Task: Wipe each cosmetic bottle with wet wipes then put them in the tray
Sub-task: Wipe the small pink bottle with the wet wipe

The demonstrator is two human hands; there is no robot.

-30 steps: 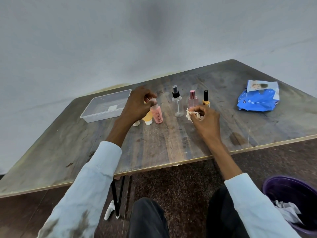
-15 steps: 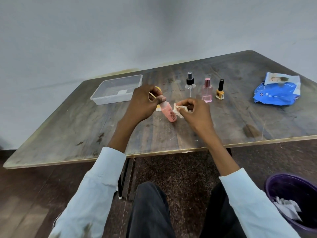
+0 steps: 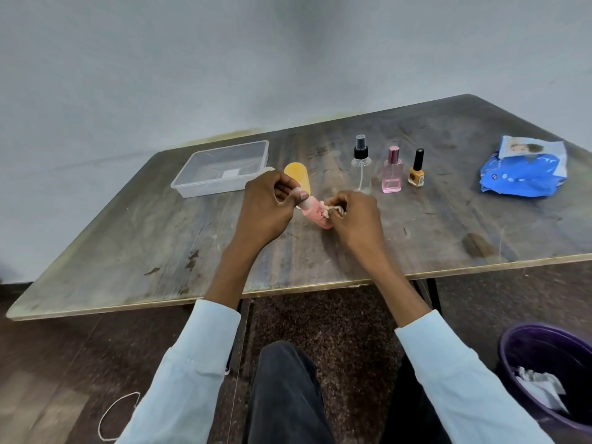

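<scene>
My left hand [image 3: 266, 206] grips the cap end of a small pink bottle [image 3: 315, 214], held tilted above the table. My right hand [image 3: 355, 219] pinches a crumpled white wet wipe [image 3: 330, 210] against the bottle's side. Behind my left hand stands a yellow tube [image 3: 298, 177]. A clear spray bottle [image 3: 361, 166], a pink perfume bottle [image 3: 392, 171] and a yellow nail polish [image 3: 416, 169] stand in a row to the right. The clear plastic tray [image 3: 221, 168] sits at the back left with no bottle in it.
A blue wet-wipe pack [image 3: 525, 169] lies at the table's far right. A purple bin [image 3: 551, 373] with used wipes stands on the floor at the lower right. The wooden table [image 3: 160, 245] ends at a front edge near my knees.
My left hand lifted the pink bottle out of the group and brought it toward me. My right hand moved the wipe onto the bottle.
</scene>
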